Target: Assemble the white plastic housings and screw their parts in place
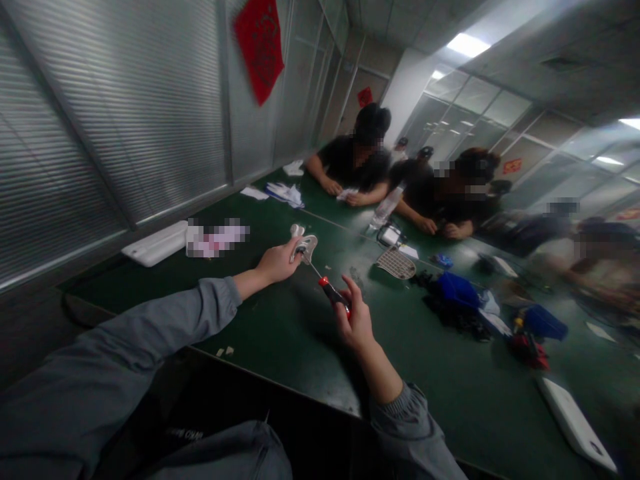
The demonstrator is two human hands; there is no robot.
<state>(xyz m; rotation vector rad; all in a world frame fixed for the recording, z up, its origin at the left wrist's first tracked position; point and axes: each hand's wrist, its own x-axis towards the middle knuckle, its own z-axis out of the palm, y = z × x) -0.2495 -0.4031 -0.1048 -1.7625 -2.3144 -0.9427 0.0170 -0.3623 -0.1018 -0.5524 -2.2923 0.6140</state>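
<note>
My left hand [278,261] is closed on a small pale plastic part [306,245] held just above the green table [280,333]. My right hand [353,319] grips a screwdriver [333,292] with a red and black handle. Its thin shaft points up and left, with the tip at the pale part. Both of my arms wear grey sleeves.
A white perforated cover [396,263], blue bins [457,289] and dark parts lie to the right. White flat cases sit at the left edge [156,244] and the near right [576,424]. Several other people [356,165] work at the far end. Window blinds run along the left.
</note>
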